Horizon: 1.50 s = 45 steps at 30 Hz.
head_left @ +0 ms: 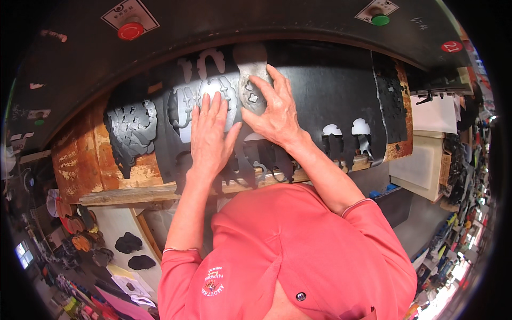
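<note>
My right hand point(274, 109) spans a metal cutting die point(250, 66) shaped like a shoe upper or sole, thumb at its near end and fingers on its face and right edge. The die lies on a wide black sheet of material point(330, 90). My left hand point(209, 136) rests flat with its fingers stretched out, just left of the die. Its fingertips touch the near part of a grey, scalloped cut piece point(226, 88). More curved pieces and cut-out openings lie around it, such as a horseshoe-shaped piece point(210, 61) above.
A stack of dark cut pieces point(132, 125) lies on the worn wooden board point(80, 170) at left. Perforated scrap point(392, 101) hangs at the right edge. The dark machine beam point(256, 24) overhangs the far side, with a red button point(130, 31) and a green button point(380, 20).
</note>
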{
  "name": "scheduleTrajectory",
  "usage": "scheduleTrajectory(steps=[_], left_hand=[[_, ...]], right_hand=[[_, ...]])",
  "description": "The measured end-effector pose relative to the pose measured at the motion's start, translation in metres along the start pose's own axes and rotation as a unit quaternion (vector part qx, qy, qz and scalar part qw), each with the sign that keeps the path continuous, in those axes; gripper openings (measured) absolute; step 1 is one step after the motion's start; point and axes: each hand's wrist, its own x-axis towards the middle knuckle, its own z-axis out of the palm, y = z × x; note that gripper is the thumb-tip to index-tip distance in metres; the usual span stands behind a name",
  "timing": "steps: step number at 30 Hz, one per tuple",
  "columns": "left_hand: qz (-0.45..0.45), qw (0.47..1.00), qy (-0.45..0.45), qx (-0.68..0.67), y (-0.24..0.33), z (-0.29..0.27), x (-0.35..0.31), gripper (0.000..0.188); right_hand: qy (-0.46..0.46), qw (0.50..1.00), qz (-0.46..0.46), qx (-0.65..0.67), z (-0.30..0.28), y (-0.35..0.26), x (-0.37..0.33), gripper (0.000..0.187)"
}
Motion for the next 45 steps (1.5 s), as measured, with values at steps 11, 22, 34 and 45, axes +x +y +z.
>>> scheduleTrajectory(steps=[11, 22, 34, 45], left_hand=[[-0.021, 0.988, 0.037, -0.149, 0.063, -0.020, -0.073, 0.014], [0.015, 0.994, 0.110, -0.020, 0.056, 0.004, -0.084, 0.020], [0.012, 0.985, 0.172, -0.024, 0.059, 0.010, -0.083, 0.013], [0.009, 0.986, 0.158, -0.055, 0.058, 0.006, -0.086, 0.017]], right_hand=[[0.009, 0.997, 0.035, 0.064, -0.028, 0.010, -0.026, 0.062], [0.209, 0.964, 0.047, 0.159, -0.110, 0.030, -0.009, 0.010], [0.234, 0.970, 0.045, 0.038, -0.186, 0.058, -0.039, 0.018], [0.080, 0.990, 0.105, 0.047, -0.120, 0.058, -0.116, 0.013]])
